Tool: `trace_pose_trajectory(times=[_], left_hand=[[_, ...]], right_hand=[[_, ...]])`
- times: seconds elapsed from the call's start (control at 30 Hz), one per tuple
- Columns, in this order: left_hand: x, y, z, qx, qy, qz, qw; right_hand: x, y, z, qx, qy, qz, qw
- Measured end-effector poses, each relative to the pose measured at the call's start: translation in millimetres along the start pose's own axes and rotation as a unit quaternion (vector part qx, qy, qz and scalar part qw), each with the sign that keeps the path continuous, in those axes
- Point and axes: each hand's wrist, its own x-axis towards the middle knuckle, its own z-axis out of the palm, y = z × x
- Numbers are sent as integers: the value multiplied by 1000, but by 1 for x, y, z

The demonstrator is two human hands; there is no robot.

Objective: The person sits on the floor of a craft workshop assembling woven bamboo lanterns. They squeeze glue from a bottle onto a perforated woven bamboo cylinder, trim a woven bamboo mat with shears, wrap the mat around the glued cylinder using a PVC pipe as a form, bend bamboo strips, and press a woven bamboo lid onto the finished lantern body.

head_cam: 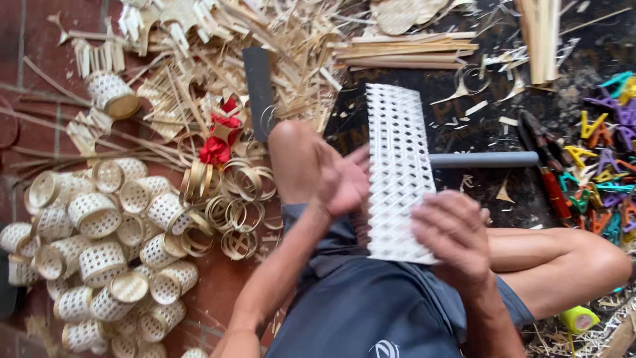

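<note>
A flat white woven lattice strip point(396, 159) of bamboo lies lengthwise over my lap. My right hand point(454, 233) grips its near end, fingers curled over the weave. My left hand point(341, 179) is blurred beside the strip's left edge, fingers spread, palm turned toward it; I cannot tell whether it touches the strip. My bent left knee point(291, 159) rises just left of that hand. A grey pipe point(487, 159) runs out to the right from under the strip.
Several small woven white baskets point(99, 252) are heaped at left, with bamboo rings point(235, 212), red flowers point(222, 136) and loose bamboo strips point(397, 53) beyond. Coloured plastic clips point(606, 166) and red-handled pliers point(546, 176) lie at right. A dark flat blade point(258, 86) stands behind my knee.
</note>
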Motion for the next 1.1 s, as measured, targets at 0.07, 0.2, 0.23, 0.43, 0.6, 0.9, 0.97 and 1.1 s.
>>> trace_pose_trajectory(times=[0.07,0.2,0.23,0.43,0.6,0.9,0.97,1.1], left_hand=[[-5,46,-18,33,64,-9,997],[-7,74,-55,235,168,-21,957],[-8,74,-61,277,164,0,947],[-23,48,-52,589,150,36,793],[-48,37,-13,866,-106,41,487],[-54,26,29,939,-215,-16,268],[-62,24,39,950,-203,17,238],[-85,15,45,793,119,66,594]], right_hand=[[1,-9,4,14,-122,-47,991],[-19,-5,26,76,-246,-64,964],[-27,0,32,82,-263,-43,960],[-77,49,79,222,-214,398,864],[-82,85,111,408,-144,537,724],[-80,76,83,613,-20,570,547],[-88,68,84,560,-20,542,626],[-93,50,96,444,46,490,748]])
